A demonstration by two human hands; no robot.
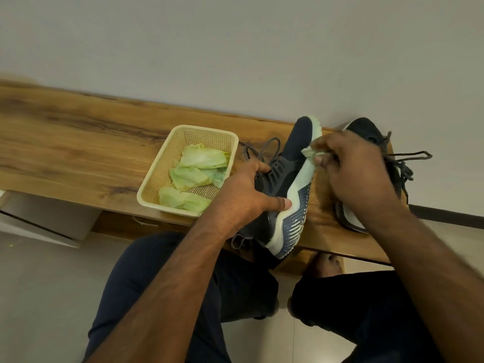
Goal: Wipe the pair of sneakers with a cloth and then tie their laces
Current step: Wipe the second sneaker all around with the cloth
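The wooden bench point(78, 142) runs under both hands and carries everything in play. On it, beyond the right hand point(358, 174) and partly hidden by it, the second sneaker point(366, 132) waits with its grey laces point(403, 158) loose and untied. The first sneaker point(285, 184) lies between the 2 hands, tipped on its side so the white midsole and ribbed sole face the right hand. The left hand point(243, 197) grips it at the heel end, thumb along the sole edge and fingers curled over the collar. To the left of that hand sits the cream basket point(167, 158), holding several more pale green cloths point(193, 176). Smallest of all, the cloth point(310, 152) in use is bunched in the right hand's pinching fingertips and pressed to the white midsole near the forefoot.

So the step in hand looks like wiping the sole edge of sneaker 1 of 2. To do it well, I would keep the left grip firm so the shoe does not roll, and draw the cloth along the midsole in long strokes from toe toward heel. Refold the wad to offer a clean face. The loose laces near the left fingers should stay clear of the cloth; tying comes later.
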